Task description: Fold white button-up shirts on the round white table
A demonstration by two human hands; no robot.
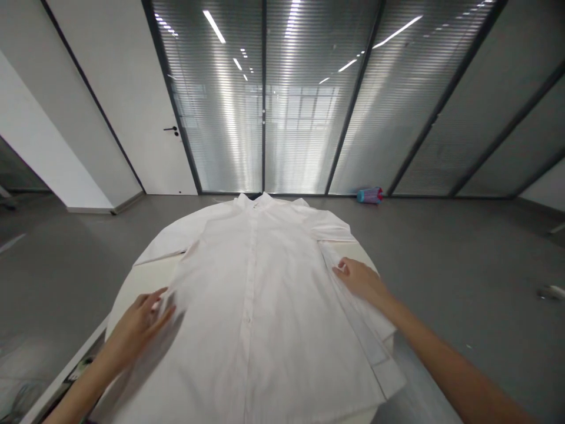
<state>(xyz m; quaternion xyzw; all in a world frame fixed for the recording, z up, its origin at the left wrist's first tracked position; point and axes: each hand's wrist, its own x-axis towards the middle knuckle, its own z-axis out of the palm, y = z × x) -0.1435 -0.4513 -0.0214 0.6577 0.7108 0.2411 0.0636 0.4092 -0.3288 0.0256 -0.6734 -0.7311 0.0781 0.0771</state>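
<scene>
Lying flat and face up, a white button-up shirt (256, 306) covers most of a pale round table (150, 274), its collar at the far edge, pointing away from the person, and its button placket running straight down the middle toward the camera. The left hand (143, 321) rests palm down on the shirt's left side seam, near the hem half of the body, with fingers loosely spread and pointing inward toward the placket; the fingertips press on the cloth where the edge meets the bare tabletop, and whether any cloth is pinched under them cannot be told. That forearm comes up from the near left corner at a slant. The right hand (359, 278) lies on the opposite side of the shirt, on the sleeve (366, 330) that is folded down along the body, palm down, fingers together and slightly curled, with the tips pointing toward the placket and touching the sleeve's inner edge; it looks pressed rather than gripping. The right forearm stretches long and nearly straight from the near right corner. Beyond the collar, on the grey floor (441, 247) against the glass wall (300, 118), a blue and red cylinder (369, 195) lies on its side, well apart from the table.
</scene>
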